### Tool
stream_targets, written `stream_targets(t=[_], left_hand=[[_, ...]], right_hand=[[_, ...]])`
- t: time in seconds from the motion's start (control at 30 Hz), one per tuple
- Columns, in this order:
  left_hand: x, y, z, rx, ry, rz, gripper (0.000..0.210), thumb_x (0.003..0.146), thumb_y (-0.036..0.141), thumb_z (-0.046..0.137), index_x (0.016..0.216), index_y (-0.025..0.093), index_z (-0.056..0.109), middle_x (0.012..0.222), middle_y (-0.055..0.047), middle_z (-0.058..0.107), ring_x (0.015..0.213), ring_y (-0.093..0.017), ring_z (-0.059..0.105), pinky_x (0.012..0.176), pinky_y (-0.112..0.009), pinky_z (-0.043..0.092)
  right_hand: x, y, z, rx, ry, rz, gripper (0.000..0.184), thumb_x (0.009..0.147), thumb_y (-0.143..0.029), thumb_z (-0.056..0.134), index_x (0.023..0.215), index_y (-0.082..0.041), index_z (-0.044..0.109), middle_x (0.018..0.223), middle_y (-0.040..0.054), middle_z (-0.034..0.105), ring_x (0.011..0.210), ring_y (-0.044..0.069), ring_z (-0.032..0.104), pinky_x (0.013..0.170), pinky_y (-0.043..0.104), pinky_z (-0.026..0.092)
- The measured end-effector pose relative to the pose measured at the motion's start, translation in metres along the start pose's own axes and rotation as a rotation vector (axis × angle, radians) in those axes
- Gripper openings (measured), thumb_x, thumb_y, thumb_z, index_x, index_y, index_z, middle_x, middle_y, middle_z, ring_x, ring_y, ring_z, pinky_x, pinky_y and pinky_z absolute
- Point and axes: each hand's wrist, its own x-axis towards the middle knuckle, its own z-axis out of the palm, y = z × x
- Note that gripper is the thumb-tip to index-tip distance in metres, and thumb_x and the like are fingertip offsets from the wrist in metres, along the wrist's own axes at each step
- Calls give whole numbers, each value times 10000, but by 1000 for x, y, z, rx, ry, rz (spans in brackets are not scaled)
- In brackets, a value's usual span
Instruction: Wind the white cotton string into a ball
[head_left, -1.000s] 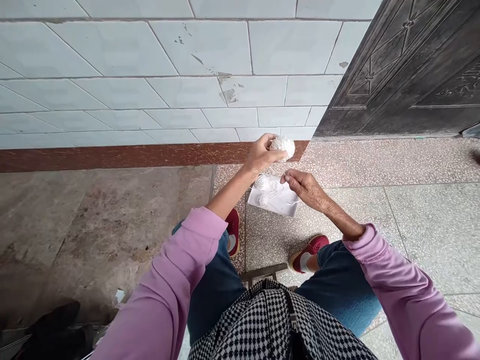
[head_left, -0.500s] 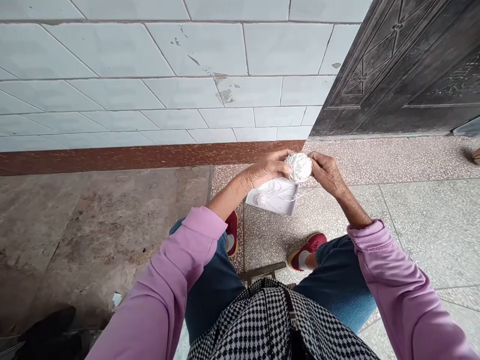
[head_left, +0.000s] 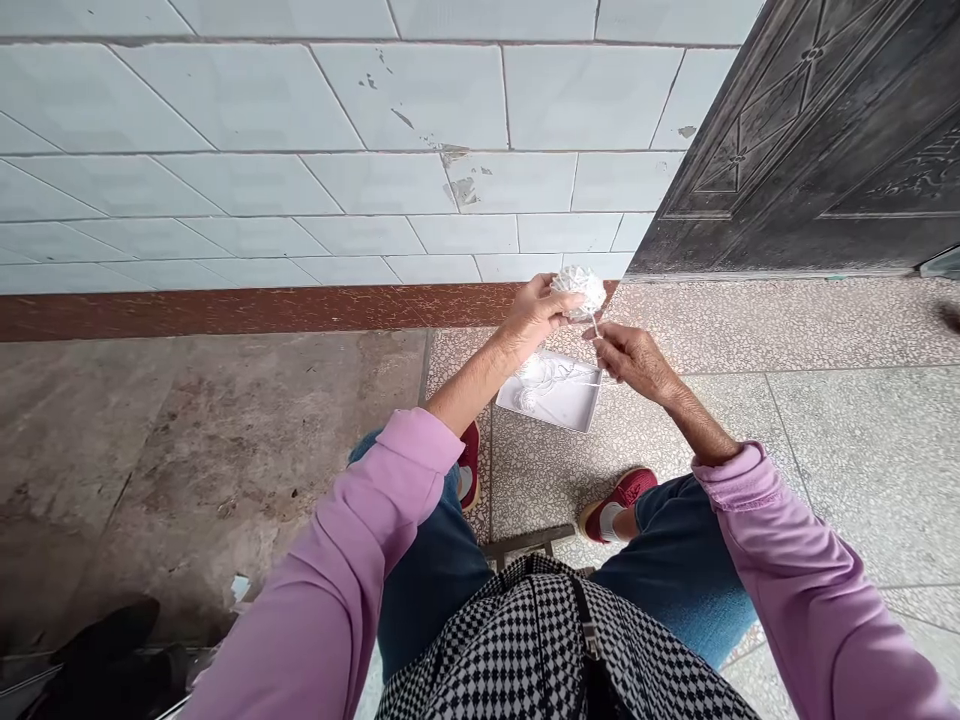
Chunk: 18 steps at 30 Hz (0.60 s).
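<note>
Scrap (head_left: 240, 588), pale, on the stained floor. Shoe, red, the wearer's left (head_left: 469, 465), beside the box. Small ball (head_left: 526, 400), white, in the left part of the box. Left hand (head_left: 532, 320), fingers and thumb grasping the ball from its left side. Box (head_left: 576, 410), white, shallow, on the floor below the hands; loose strands inside. Ball (head_left: 583, 288), white, wound, held up before the wall base. Strand (head_left: 595, 324), running from ball to right hand (head_left: 637, 363), whose fingers pinch it. Door (head_left: 795, 150), dark, panelled, far right.
</note>
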Motion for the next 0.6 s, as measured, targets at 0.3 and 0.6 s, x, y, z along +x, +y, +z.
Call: stream_targets(t=[0.3, 0.6], left_hand=[[8, 12, -18, -94, 70, 3, 575, 639, 391, 908, 1130, 195, 681, 1280, -129, 740, 1248, -308, 687, 1008, -413, 596], [-1, 42, -24, -227, 80, 102, 647, 804, 331, 741, 1413, 203, 561, 1359, -117, 643, 1359, -363, 669, 928, -377, 623]], right_hand=[[0, -3, 3, 415, -61, 91, 386, 844, -533, 853, 998, -203, 725, 979, 75, 764, 843, 182, 720, 622, 276, 562], [-2, 18, -9, 466, 218, 194, 448, 767, -460, 908, 996, -226, 603, 866, 46, 767, 618, 135, 674, 504, 270, 540]])
